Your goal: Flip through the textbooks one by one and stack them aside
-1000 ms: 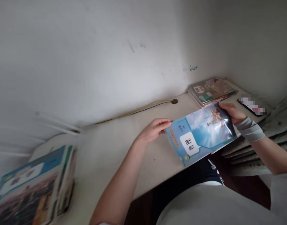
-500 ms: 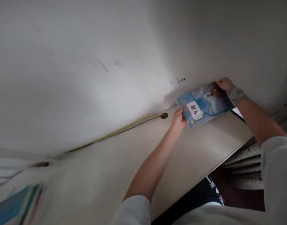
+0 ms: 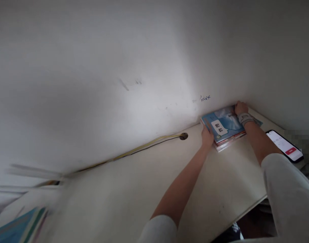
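A blue textbook (image 3: 228,120) with a white title label lies on top of a small stack of books (image 3: 226,143) in the far right corner of the desk, against the wall. My left hand (image 3: 207,136) is closed at the near left edge of the textbook, thumb along its side. My right hand (image 3: 241,108), with a grey band on the wrist, is closed on its far right part. Some fingers of both hands are hidden. Just right of my right forearm lies a phone (image 3: 287,146) with a lit screen and a red button.
Yellow and black cables (image 3: 144,143) run along the wall edge of the white desk (image 3: 134,195) into a round cable hole (image 3: 184,136). Another group of books (image 3: 18,224), blurred, is at the lower left. The wall (image 3: 154,60) rises directly behind the desk.
Both hands have lowered the textbook from the air onto the stack in the corner. The stack and most of the phone now show. The view has shifted somewhat.
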